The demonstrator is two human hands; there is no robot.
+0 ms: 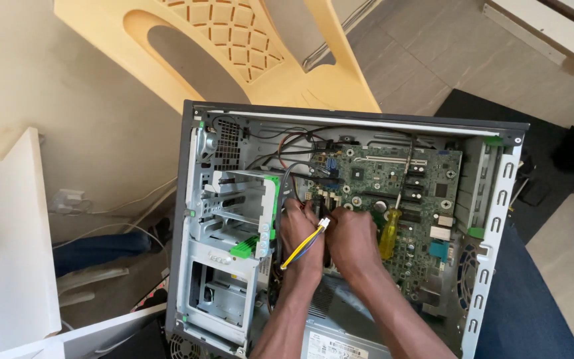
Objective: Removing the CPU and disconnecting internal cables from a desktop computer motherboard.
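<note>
An open desktop computer case lies on its side, showing a green motherboard and a metal drive cage. My left hand reaches into the middle of the case, fingers curled near the board's left edge. A yellow and blue wire bundle with a small white plug crosses it; which hand pinches the plug is unclear. My right hand is closed beside the left, and a yellow-handled screwdriver sticks up from it over the board.
A power supply sits at the near end of the case. A yellow plastic chair stands behind it. A white shelf unit is at left, with loose cables on the floor. A dark mat lies at right.
</note>
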